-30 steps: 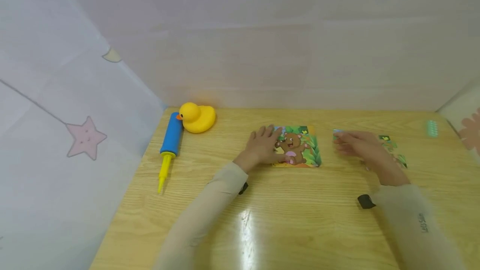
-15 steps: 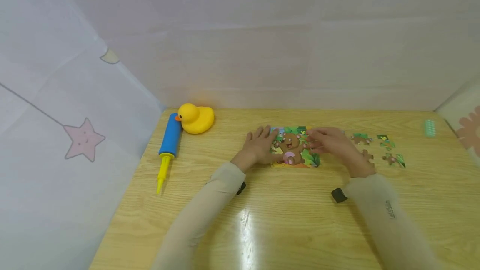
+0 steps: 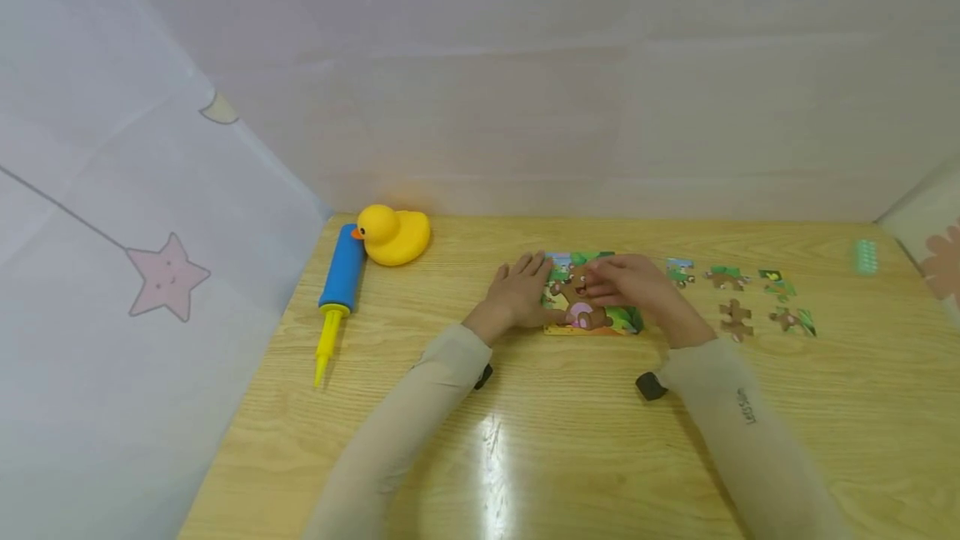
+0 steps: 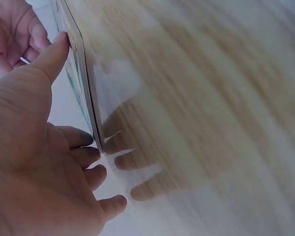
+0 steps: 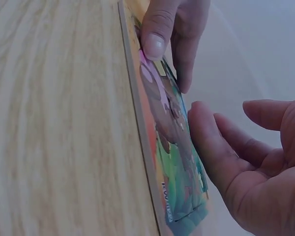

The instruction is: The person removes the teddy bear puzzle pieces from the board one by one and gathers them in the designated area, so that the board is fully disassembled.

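A jigsaw board with a brown bear on a green background lies on the wooden table. My left hand rests with spread fingers at its left edge, the thumb lying over the bear's lower part. In the right wrist view the left thumb touches the picture. My right hand is over the board's right half, its fingertips close over the bear's face and covering part of it. The right wrist view shows a gap between that hand's thumb and fingers, with nothing in it.
Several loose puzzle pieces, among them a blue-green one and a brown one, lie right of the board. A yellow rubber duck sits against a blue hand pump at the back left. A small mint-green item is at the far right.
My right hand has moved left from the loose pieces onto the board's right half, uncovering those pieces. My left hand has stayed at the board's left edge.
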`<state>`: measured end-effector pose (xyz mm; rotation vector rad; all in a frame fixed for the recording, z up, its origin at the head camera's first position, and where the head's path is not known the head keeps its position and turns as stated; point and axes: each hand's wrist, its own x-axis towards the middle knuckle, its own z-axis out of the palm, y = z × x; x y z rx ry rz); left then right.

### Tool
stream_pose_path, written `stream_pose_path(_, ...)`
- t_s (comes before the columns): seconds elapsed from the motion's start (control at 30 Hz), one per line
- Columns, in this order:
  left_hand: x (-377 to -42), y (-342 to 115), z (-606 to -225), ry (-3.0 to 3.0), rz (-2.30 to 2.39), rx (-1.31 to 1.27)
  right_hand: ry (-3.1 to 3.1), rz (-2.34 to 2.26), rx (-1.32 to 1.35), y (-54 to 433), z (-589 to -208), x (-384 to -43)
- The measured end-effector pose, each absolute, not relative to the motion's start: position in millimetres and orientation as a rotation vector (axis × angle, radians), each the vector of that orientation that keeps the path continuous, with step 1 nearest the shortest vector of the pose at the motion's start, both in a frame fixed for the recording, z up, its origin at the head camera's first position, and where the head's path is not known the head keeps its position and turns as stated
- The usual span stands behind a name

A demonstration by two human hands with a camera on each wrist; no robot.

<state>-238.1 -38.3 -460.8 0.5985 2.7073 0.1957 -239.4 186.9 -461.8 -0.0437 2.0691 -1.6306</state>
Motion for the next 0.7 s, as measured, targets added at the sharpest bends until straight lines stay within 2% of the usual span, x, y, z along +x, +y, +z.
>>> stream_pose_path(0.7, -239.7, -38.7, -464.1, 2.686, 0.223, 0.597, 2.002, -1.725, 0.002, 179.3, -468.8, -236.2)
